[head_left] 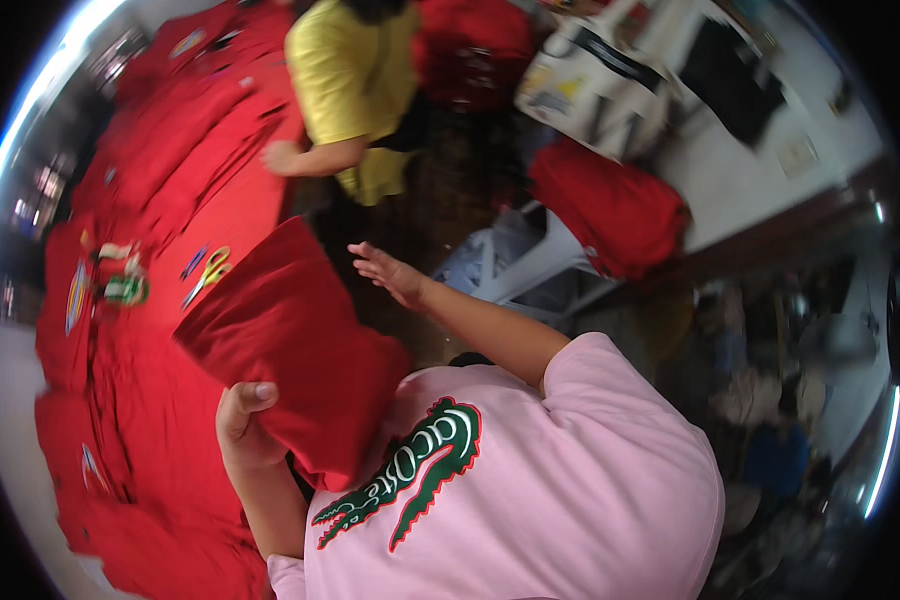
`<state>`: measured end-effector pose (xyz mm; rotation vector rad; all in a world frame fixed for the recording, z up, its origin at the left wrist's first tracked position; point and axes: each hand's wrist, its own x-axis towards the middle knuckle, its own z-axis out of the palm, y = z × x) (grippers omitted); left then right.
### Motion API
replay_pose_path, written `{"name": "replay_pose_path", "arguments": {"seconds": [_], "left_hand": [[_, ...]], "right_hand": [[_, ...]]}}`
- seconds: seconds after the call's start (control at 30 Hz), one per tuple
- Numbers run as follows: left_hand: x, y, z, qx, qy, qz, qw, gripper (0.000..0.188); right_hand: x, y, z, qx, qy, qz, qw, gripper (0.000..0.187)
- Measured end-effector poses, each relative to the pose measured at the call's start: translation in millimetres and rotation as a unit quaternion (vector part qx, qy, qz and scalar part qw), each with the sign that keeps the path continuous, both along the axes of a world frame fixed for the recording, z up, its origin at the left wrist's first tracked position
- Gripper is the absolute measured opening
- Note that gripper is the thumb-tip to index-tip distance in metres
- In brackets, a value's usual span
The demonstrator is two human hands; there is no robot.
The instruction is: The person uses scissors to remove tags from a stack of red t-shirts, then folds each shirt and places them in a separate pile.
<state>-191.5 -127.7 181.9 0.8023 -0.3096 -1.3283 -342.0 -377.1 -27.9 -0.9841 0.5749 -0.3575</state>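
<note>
My left hand [248,425] is closed on the lower left edge of a folded red cloth [295,340], its thumb lying on top of the fabric. The cloth is held up in front of my pink shirt, against my body, and partly covers the red table. To the right of it, my right hand [390,272] is raised in the air with fingers stretched out and nothing in it. Scissors with yellow handles [215,264] lie on the red fabric just beyond the cloth. Next to them is a small blue tool [193,262], too blurred to name.
Red fabric pieces [170,180] spread along the table at left, with a small green item [125,288] on them. A person in yellow [335,85] stands at its far side, a hand on the edge. At right are a red bundle [610,205] and a cream tote bag [600,85].
</note>
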Motion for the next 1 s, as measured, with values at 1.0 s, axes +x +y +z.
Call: {"name": "replay_pose_path", "arguments": {"seconds": [1.0], "left_hand": [[-169,-234,-297,0.15,-0.523,-0.376,0.75,0.021]], "right_hand": [[-493,-182,23,-0.54,0.554,-0.526,0.353,0.05]]}}
